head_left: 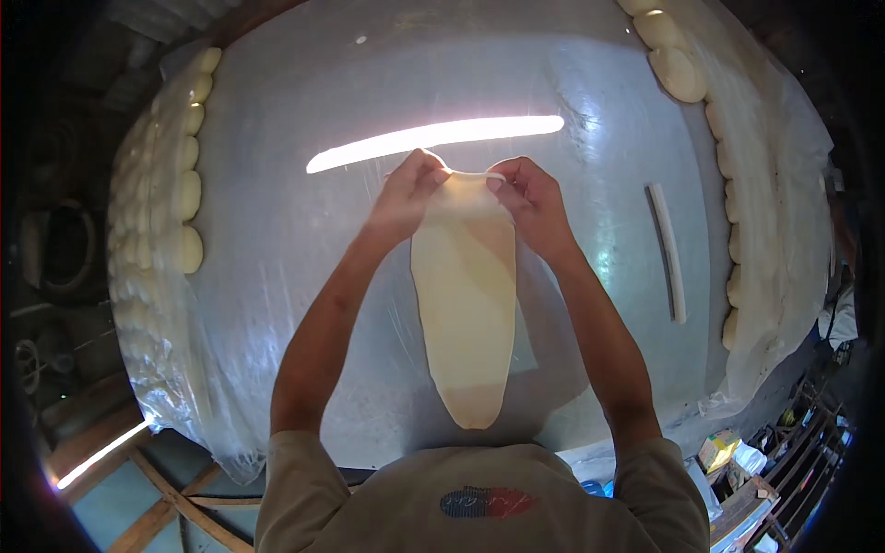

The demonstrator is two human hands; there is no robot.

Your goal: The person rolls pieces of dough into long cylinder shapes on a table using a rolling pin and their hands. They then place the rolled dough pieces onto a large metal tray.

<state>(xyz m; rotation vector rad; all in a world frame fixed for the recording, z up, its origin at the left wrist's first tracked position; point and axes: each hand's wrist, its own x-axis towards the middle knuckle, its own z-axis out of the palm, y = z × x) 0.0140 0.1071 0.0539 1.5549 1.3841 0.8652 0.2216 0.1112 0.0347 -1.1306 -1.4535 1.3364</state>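
A long flat sheet of pale dough (468,313) lies on the metal table, its rounded end toward me. At its far end, my left hand (412,192) pinches the left corner of the edge between thumb and fingers. The right corner is pinched by my right hand (530,205). Between the two hands the far edge is lifted slightly and looks curled over. Most of the sheet stays flat, narrowing toward my body.
Rows of dough balls under clear plastic line the left (191,195) and right sides; one larger dough ball (678,74) sits uncovered at the far right. A thin pale rod (668,253) lies right of my arm. The metal table (267,230) reflects a bright light strip.
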